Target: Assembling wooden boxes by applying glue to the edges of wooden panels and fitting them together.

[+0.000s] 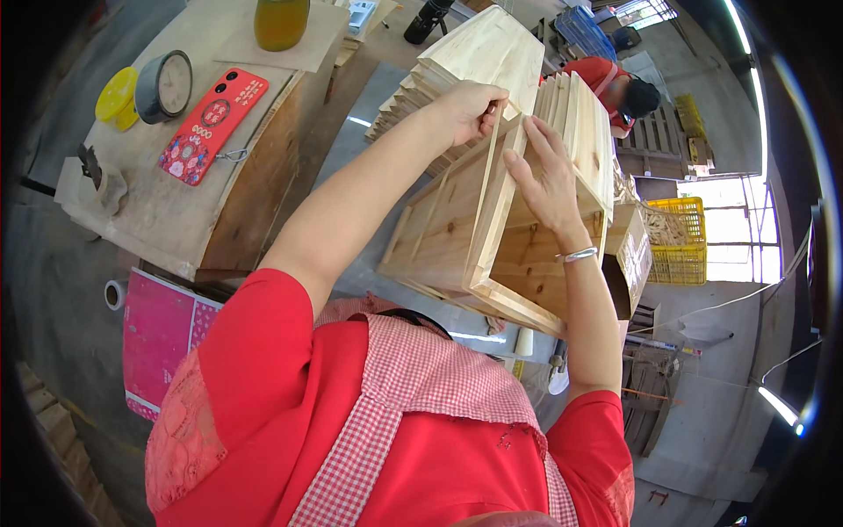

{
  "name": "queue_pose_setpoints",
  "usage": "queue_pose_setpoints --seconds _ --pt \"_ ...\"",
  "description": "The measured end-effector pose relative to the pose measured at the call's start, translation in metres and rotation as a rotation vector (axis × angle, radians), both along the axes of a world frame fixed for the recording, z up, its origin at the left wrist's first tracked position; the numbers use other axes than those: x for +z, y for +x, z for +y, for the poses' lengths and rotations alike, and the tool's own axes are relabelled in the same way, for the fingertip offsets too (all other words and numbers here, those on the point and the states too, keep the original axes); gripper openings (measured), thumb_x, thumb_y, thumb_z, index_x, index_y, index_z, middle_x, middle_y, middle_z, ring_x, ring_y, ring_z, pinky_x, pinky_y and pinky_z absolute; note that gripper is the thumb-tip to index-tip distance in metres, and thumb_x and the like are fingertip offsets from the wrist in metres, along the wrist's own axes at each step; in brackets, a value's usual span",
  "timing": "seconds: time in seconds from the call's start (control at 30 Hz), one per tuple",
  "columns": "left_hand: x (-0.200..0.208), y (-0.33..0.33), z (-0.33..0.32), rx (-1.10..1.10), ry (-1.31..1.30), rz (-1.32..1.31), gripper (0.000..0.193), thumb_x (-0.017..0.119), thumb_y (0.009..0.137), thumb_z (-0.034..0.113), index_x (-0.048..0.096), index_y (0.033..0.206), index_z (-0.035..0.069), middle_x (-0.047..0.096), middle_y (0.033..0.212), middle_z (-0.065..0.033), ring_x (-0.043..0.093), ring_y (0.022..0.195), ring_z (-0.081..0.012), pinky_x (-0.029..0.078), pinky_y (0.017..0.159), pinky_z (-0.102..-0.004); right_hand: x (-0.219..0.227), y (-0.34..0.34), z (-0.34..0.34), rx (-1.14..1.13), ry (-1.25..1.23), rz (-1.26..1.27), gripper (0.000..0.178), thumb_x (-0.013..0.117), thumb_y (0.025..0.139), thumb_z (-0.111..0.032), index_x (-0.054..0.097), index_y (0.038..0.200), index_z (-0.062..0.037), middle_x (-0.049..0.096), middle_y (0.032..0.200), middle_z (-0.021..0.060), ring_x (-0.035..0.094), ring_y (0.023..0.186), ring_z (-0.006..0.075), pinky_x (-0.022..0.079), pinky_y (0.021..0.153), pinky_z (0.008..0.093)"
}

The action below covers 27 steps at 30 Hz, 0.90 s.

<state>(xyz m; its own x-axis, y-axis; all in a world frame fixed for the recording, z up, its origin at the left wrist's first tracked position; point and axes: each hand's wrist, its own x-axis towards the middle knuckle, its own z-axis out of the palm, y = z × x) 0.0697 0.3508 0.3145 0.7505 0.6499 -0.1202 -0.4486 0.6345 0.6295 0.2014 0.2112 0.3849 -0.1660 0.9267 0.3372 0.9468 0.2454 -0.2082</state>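
A pale wooden box frame (492,263) with an open side stands on the work surface in front of me. My left hand (472,114) is at its far upper corner, its fingers curled and pinching the end of a thin wooden strip (486,180). That strip runs down along the frame toward me. On the right, my right hand (549,171) has its fingers stretched out and lies against the frame's top edge. Brown-knotted boards (536,259) show inside the box.
Wooden panels are stacked (487,48) behind the box, with more boards (575,114) beside them. On the left table (193,211) lie a red phone (215,126), a round grey tin (164,86) and a jar (281,25). A co-worker (606,83) is at the far right, near yellow crates (676,241).
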Motion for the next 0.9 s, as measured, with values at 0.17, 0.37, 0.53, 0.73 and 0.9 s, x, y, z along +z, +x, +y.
queue_pose_setpoints --seconds 0.17,0.37,0.53,0.73,0.9 --pt "0.003 -0.004 -0.016 0.009 0.016 0.045 0.027 0.059 0.095 0.021 0.054 0.07 0.014 0.042 0.06 0.0055 0.037 0.051 -0.0077 0.03 0.047 -0.0238 -0.002 0.0 -0.005 -0.007 0.013 -0.007 0.068 0.065 0.089 -0.046 0.055 0.134 0.0029 0.052 0.137 0.0232 0.051 0.126 0.0384 0.033 0.109 0.0489" --pt "-0.015 -0.007 -0.035 -0.065 -0.062 -0.027 0.026 0.058 0.097 0.026 0.057 0.074 0.014 0.048 0.061 0.0037 0.048 0.057 -0.0103 0.037 0.052 -0.0267 -0.006 0.005 0.0 0.015 0.037 -0.02 0.067 0.066 0.088 -0.044 0.055 0.133 0.0037 0.053 0.135 0.0245 0.053 0.123 0.0397 0.037 0.106 0.0458" --pt "-0.015 -0.057 -0.083 -0.283 -0.237 -0.463 0.025 0.05 0.103 0.027 0.058 0.099 0.003 0.053 0.085 -0.0014 0.05 0.068 -0.0099 0.048 0.071 -0.0279 -0.007 0.011 0.005 0.046 0.074 0.016 0.068 0.067 0.087 -0.047 0.056 0.132 0.003 0.054 0.134 0.0257 0.053 0.121 0.0421 0.043 0.103 0.0433" --pt "-0.002 -0.11 -0.154 -0.205 -0.358 -0.485 0.034 0.048 0.104 0.02 0.049 0.128 -0.004 0.051 0.09 -0.0037 0.046 0.069 -0.0059 0.046 0.067 -0.0206 0.001 -0.004 -0.003 0.009 0.138 -0.091 0.058 0.063 0.091 -0.039 0.056 0.128 0.0053 0.06 0.123 0.027 0.06 0.115 0.0401 0.047 0.099 0.044" --pt "0.009 -0.119 -0.177 -0.129 -0.341 -0.425 0.039 0.048 0.102 0.015 0.044 0.135 -0.005 0.047 0.096 -0.0044 0.045 0.07 -0.0056 0.046 0.067 -0.0196 0.004 -0.009 -0.007 -0.046 0.017 -0.023 0.065 0.063 0.09 -0.044 0.056 0.131 0.0056 0.053 0.134 0.0267 0.051 0.127 0.0396 0.039 0.108 0.0438"
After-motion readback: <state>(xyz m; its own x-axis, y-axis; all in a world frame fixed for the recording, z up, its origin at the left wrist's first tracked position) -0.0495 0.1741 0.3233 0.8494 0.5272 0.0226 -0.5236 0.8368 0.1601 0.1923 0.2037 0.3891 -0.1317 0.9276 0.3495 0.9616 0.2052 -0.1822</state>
